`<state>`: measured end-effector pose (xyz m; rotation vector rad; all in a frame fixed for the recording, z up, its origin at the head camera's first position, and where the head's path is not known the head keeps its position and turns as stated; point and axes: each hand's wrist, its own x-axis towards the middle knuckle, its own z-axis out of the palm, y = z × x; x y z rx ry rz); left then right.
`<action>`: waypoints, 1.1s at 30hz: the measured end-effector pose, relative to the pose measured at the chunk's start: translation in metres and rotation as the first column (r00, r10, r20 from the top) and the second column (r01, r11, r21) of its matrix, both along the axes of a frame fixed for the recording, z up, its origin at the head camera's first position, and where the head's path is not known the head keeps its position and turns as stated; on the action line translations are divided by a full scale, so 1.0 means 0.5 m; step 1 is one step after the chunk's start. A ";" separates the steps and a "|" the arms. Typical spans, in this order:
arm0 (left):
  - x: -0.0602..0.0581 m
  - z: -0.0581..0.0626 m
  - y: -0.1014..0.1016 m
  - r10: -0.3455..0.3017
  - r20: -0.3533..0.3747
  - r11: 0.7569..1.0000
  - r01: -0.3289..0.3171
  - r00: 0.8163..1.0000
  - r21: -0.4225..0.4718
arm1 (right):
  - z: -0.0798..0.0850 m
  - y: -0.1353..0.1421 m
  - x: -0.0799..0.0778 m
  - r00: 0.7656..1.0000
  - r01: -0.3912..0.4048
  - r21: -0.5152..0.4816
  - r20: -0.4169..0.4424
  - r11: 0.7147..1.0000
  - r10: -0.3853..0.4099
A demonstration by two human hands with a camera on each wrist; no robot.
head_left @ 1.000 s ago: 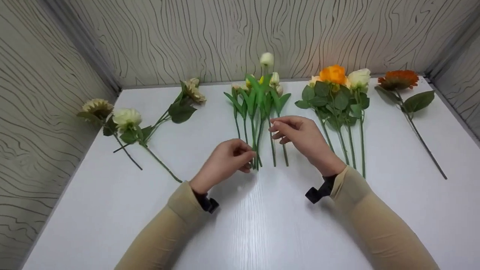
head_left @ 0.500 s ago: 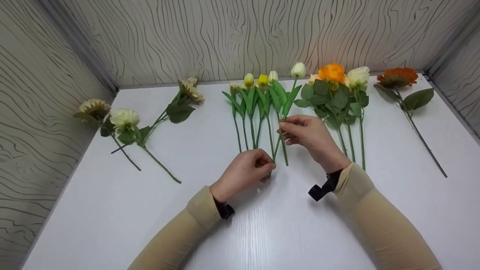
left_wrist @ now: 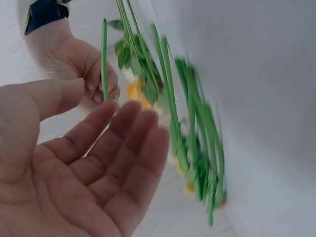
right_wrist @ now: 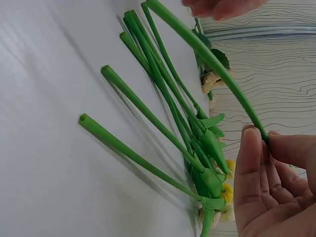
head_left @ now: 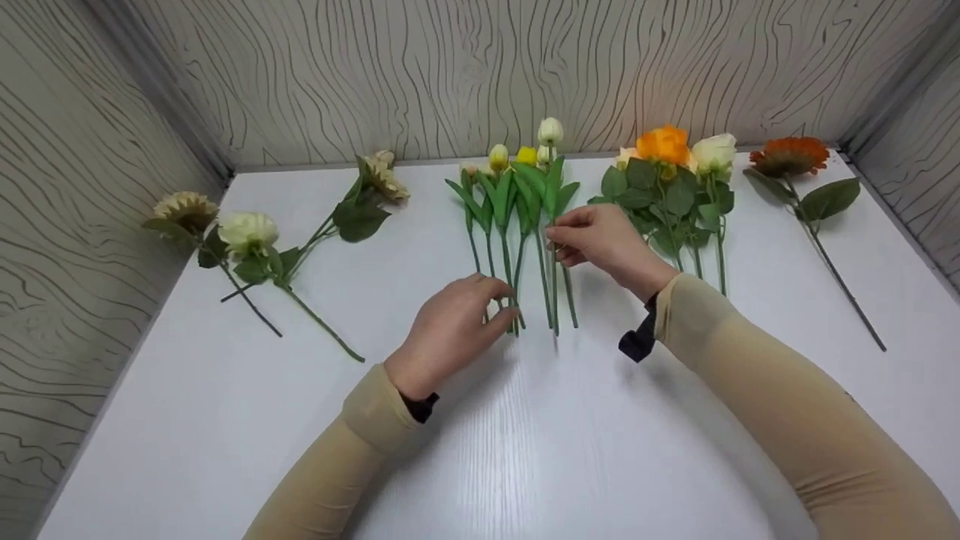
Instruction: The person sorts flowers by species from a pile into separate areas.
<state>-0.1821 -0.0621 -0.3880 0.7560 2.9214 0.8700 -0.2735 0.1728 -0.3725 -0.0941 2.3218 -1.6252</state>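
My right hand [head_left: 606,244] pinches the stem of a white tulip [head_left: 550,131] between thumb and fingertips, just below its leaves. In the right wrist view the held stem [right_wrist: 212,61] stands apart from the stems lying on the table. My left hand [head_left: 450,326] holds nothing; its fingers are relaxed and the palm faces the stems, as the left wrist view shows of the left hand [left_wrist: 94,173]. In the head view its fingertips overlap the lower ends of the tulip stems [head_left: 504,262]. More tulips lie in a row, including a yellow tulip [head_left: 526,156].
Roses with an orange bloom [head_left: 664,145] and a white rose [head_left: 714,155] lie right of the tulips. Farther right is a rust-orange flower [head_left: 790,157]. On the left lie a cream rose [head_left: 248,234] and beige flowers [head_left: 184,212]. A wood-patterned wall [head_left: 465,75] stands behind the white table [head_left: 495,465].
The white tulip went right, then back left over the row. Earlier my left hand gripped its lower stem; that hand has let go and moved left. My right hand has taken hold of the stem.
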 end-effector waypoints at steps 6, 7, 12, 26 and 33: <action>-0.008 -0.001 -0.017 -0.033 -0.040 0.986 0.026 0.999 -0.166 | -0.021 -0.040 -0.048 1.000 -0.020 0.057 0.004 0.998 0.020; -0.008 -0.002 -0.018 -0.039 -0.021 0.980 0.034 0.999 -0.195 | -0.026 -0.045 -0.055 1.000 -0.019 0.064 0.003 0.998 0.018; -0.006 -0.004 -0.017 -0.040 0.062 0.962 0.055 0.997 -0.266 | -0.037 -0.056 -0.078 1.000 -0.002 0.111 0.000 0.994 0.002; -0.010 -0.001 -0.028 -0.064 0.137 0.967 0.095 0.989 -0.236 | -0.040 -0.060 -0.096 1.000 -0.021 0.191 -0.017 0.981 0.025; -0.019 -0.003 -0.036 -0.043 0.097 0.979 0.062 0.994 -0.192 | -0.026 -0.033 -0.078 0.999 -0.012 0.181 -0.042 0.983 0.020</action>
